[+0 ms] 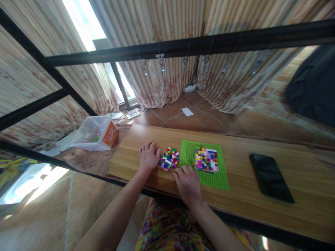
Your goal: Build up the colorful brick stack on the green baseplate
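Observation:
My left hand [149, 157] lies palm down on the wooden board, fingers stretched out and thumb apart. Just right of its thumb is a loose pile of small coloured toy bricks [169, 159]. My right hand [187, 182] rests at the near left edge of a green baseplate [222, 179], its fingers loosely bent and nothing visible in them. Their undersides are hidden. On the baseplate, beyond the right hand, stands a block built of many-coloured bricks [206, 159], with a patchwork top and several layers showing at its near side.
A black phone [271, 177] lies on the wooden board [243, 167] at the right. A clear plastic box [91, 130] with an orange label stands left of the board. Dark metal bars [183, 46] cross in front of curtains [167, 28]. A white paper [187, 111] lies on the tiled floor.

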`<state>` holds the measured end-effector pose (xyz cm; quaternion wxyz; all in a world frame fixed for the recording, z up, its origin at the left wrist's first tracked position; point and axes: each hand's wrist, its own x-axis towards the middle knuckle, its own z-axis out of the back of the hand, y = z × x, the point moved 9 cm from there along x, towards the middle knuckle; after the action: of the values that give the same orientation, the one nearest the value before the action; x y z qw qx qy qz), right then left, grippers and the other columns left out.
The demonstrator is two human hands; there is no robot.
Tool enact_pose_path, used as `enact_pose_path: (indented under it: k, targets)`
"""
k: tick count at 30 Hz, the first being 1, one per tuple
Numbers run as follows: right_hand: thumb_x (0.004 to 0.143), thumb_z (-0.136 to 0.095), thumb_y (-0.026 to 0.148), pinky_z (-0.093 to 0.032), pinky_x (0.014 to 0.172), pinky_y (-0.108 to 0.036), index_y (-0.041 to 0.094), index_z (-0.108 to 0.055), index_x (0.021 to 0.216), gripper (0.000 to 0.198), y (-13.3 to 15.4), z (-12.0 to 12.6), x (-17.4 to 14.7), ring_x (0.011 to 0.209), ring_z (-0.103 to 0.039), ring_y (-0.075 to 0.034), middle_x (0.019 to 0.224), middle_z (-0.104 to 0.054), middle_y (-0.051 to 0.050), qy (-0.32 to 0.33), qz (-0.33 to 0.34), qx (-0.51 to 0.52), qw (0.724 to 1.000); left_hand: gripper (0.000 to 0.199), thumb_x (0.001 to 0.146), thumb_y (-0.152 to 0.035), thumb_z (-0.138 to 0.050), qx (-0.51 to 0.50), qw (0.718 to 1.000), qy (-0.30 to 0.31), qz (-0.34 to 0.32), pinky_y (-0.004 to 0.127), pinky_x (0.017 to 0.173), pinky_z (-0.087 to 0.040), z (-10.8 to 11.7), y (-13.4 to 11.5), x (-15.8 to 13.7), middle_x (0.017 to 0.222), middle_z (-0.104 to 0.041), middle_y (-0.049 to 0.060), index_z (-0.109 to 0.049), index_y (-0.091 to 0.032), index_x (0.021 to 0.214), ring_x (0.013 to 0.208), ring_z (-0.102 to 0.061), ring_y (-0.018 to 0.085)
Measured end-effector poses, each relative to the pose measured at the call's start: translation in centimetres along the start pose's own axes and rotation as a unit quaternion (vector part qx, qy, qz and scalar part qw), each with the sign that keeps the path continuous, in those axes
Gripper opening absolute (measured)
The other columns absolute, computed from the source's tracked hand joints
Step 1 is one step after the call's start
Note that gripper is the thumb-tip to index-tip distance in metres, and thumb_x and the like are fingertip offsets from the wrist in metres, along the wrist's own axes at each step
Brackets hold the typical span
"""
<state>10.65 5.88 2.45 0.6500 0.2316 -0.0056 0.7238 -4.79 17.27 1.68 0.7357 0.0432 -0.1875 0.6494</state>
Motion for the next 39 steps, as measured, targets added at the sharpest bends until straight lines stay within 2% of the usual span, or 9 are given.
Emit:
enact_pose_path:
  k: [4, 10, 13, 17, 22, 26, 30, 36, 39]
  targets:
    - [0.090, -0.056, 0.020, -0.039, 0.075, -0.033, 0.020, -0.064, 0.080, 0.012, 0.1, 0.0, -0.5, 0.080, -0.053, -0.021, 0.078, -0.063, -0.005, -0.004, 0.008, 0.043, 0.999, 0.040, 0.090, -0.041, -0.048, -0.001, 1.000, 0.006, 0.002, 0.047, 0.101, -0.038, -0.1, 0.0, 0.0, 0.131, -0.058, 0.011, -0.059, -0.020, 0.122, 0.120, -0.051, 0.031]
    - [0.093, -0.051, 0.025, -0.047, 0.074, -0.029, 0.021, -0.065, 0.090, 0.015, -1.8, 2.5, -1.8, 0.081, -0.061, -0.018, 0.084, -0.068, -0.003, -0.017, -0.031, 0.230, 0.973, 0.041, 0.091, -0.041, -0.047, -0.002, 1.000, 0.015, 0.004, 0.046, 0.103, -0.038, -0.1, 0.1, 0.1, 0.132, -0.058, 0.011, -0.058, -0.020, 0.124, 0.120, -0.051, 0.031]
    - [0.093, -0.051, 0.030, -0.050, 0.077, -0.031, 0.022, -0.067, 0.096, 0.018, -4.7, 4.6, -2.5, 0.085, -0.065, -0.018, 0.092, -0.071, -0.005, -0.042, -0.086, 0.274, 0.957, 0.041, 0.091, -0.041, -0.047, -0.002, 1.000, 0.015, 0.005, 0.046, 0.103, -0.037, -0.2, 0.1, 0.1, 0.132, -0.058, 0.011, -0.058, -0.020, 0.124, 0.120, -0.051, 0.031]
    - [0.089, -0.055, 0.039, -0.052, 0.079, -0.032, 0.022, -0.069, 0.104, 0.026, -9.8, 7.2, -3.3, 0.086, -0.068, -0.019, 0.101, -0.072, -0.006, -0.094, -0.173, 0.269, 0.943, 0.039, 0.091, -0.040, -0.046, -0.001, 1.000, 0.007, 0.002, 0.046, 0.102, -0.038, -0.1, 0.1, 0.1, 0.132, -0.058, 0.012, -0.059, -0.020, 0.123, 0.120, -0.052, 0.031]
    - [0.086, -0.058, 0.044, -0.053, 0.075, -0.032, 0.021, -0.071, 0.097, 0.029, -14.3, 8.9, -3.2, 0.083, -0.069, -0.021, 0.092, -0.074, -0.007, -0.136, -0.226, 0.237, 0.935, 0.039, 0.091, -0.039, -0.046, 0.000, 1.000, 0.004, -0.004, 0.046, 0.101, -0.038, 0.0, 0.0, 0.1, 0.131, -0.059, 0.012, -0.059, -0.019, 0.121, 0.119, -0.052, 0.031]
    - [0.086, -0.057, 0.042, -0.052, 0.077, -0.034, 0.020, -0.072, 0.092, 0.027, -15.2, 8.5, -2.2, 0.082, -0.067, -0.020, 0.091, -0.073, -0.007, -0.151, -0.212, 0.240, 0.935, 0.039, 0.091, -0.039, -0.047, 0.005, 1.000, 0.003, -0.002, 0.046, 0.101, -0.038, 0.0, 0.1, 0.2, 0.130, -0.059, 0.012, -0.059, -0.019, 0.122, 0.119, -0.052, 0.031]
    - [0.084, -0.060, 0.044, -0.050, 0.085, -0.039, 0.021, -0.074, 0.088, 0.028, -15.5, 7.2, -1.1, 0.093, -0.063, -0.021, 0.099, -0.069, -0.008, -0.168, -0.187, 0.256, 0.933, 0.039, 0.091, -0.039, -0.046, 0.006, 1.000, 0.002, -0.002, 0.046, 0.101, -0.038, 0.0, 0.2, 0.2, 0.131, -0.059, 0.012, -0.059, -0.019, 0.122, 0.118, -0.053, 0.031]
    - [0.080, -0.063, 0.047, -0.047, 0.092, -0.043, 0.024, -0.077, 0.089, 0.029, -17.0, 5.2, -0.4, 0.102, -0.059, -0.022, 0.109, -0.063, -0.008, -0.172, -0.200, 0.295, 0.918, 0.040, 0.091, -0.040, -0.046, 0.004, 1.000, 0.003, -0.001, 0.047, 0.101, -0.038, -0.1, 0.2, 0.2, 0.131, -0.059, 0.012, -0.059, -0.019, 0.122, 0.119, -0.052, 0.032]
    - [0.077, -0.066, 0.049, -0.048, 0.090, -0.043, 0.024, -0.077, 0.089, 0.030, -17.6, 4.3, -0.4, 0.103, -0.060, -0.022, 0.112, -0.063, -0.008, -0.165, -0.217, 0.336, 0.902, 0.040, 0.090, -0.040, -0.047, 0.002, 1.000, 0.005, 0.002, 0.048, 0.100, -0.038, -0.1, 0.2, 0.2, 0.131, -0.058, 0.013, -0.059, -0.019, 0.122, 0.119, -0.052, 0.032]
